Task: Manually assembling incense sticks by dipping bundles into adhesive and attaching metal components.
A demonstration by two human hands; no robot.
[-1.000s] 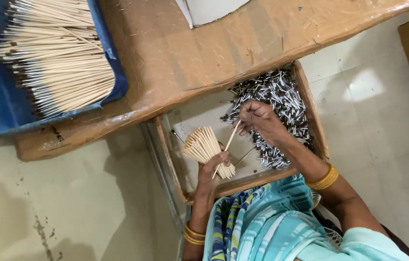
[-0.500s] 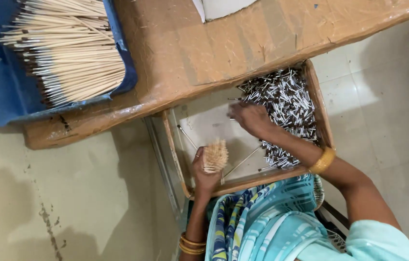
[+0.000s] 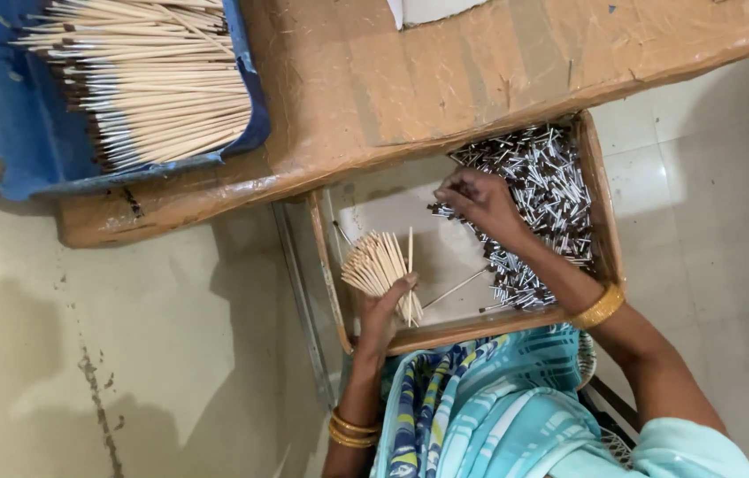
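Left hand (image 3: 383, 310) grips a fanned bundle of pale wooden sticks (image 3: 377, 264) over the shallow wooden tray (image 3: 606, 239); right hand (image 3: 479, 199), fingers curled, picks among small silver-and-black metal caps (image 3: 544, 190) heaped against the tray's right wall, its white middle bare.

The person wears a light blue and teal dress (image 3: 516, 407) with dark blue and white patterns. Gold bangles (image 3: 352, 429) sit on the left wrist. One gold bangle (image 3: 600, 307) sits on the right wrist.
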